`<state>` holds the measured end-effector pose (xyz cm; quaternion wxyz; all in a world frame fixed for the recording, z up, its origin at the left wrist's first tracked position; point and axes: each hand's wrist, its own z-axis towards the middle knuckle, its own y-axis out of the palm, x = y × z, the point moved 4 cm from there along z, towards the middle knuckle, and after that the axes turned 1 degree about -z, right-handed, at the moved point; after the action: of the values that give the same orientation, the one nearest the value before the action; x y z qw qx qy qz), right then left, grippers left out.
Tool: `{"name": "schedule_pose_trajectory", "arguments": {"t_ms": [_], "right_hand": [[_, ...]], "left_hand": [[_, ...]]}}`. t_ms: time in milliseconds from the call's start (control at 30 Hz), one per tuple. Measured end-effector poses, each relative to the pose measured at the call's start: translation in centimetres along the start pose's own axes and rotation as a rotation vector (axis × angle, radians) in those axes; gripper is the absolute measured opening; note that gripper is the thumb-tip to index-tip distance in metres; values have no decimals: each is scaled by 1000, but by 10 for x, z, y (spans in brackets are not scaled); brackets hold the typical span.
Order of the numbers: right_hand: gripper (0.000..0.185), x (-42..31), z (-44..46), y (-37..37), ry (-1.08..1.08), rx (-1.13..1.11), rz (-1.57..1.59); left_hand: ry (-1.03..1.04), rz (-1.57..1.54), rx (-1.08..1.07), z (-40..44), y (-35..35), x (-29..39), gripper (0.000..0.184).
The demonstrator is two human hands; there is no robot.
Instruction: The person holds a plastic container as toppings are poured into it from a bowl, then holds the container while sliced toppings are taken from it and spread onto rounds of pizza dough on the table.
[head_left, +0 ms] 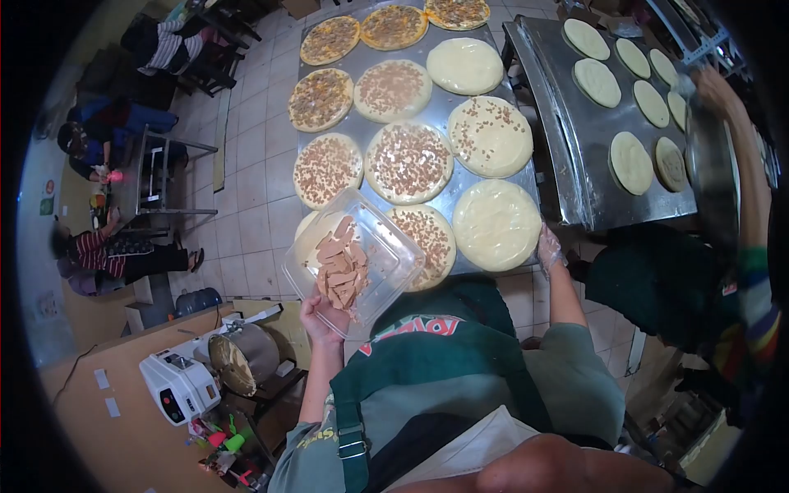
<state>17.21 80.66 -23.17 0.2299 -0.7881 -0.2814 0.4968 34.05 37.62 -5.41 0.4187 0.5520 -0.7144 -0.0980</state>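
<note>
My left hand (325,317) is closed on the near corner of a clear plastic container (393,246), which I hold tilted above the near end of the metal table. Flat brown pieces (341,267), possibly chocolate, lie heaped in its left part. Behind the container is a partly hidden dough round (306,223). My right hand (549,248), in a thin clear glove, is at the table's right edge beside a smooth pale dough round (497,225); its fingers look extended and hold nothing visible. Other rounds carry brown bits, like the sprinkled round (408,163) in the middle.
Topped rounds (394,27) lie at the table's far end. To the right, a second metal table (567,148) bears several flat dough rounds, and a co-worker's arm (735,123) reaches over it. A mixer (185,382) stands lower left. Other people (103,255) sit at far left.
</note>
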Motion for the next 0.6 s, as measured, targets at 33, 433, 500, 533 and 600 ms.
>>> {"name": "schedule_pose_trajectory", "arguments": {"t_ms": [33,433,500,533,600], "right_hand": [[52,-5,5,-8,-1,-3,-4],[32,-220,92,-31,-318,-112,-742],[30,-235,155,-17,-324,-85,-817],[30,-239,181,-10,-324,-49,-890],[31,-252,217,3,-443,59,-929]], "left_hand": [[11,-17,22,3,3,-1,63],[58,-127,82,8,17,-33,59],[73,-155,110,5,15,-37,59],[83,-179,129,3,13,-39,58],[99,-179,146,-2,17,-41,59]]}}
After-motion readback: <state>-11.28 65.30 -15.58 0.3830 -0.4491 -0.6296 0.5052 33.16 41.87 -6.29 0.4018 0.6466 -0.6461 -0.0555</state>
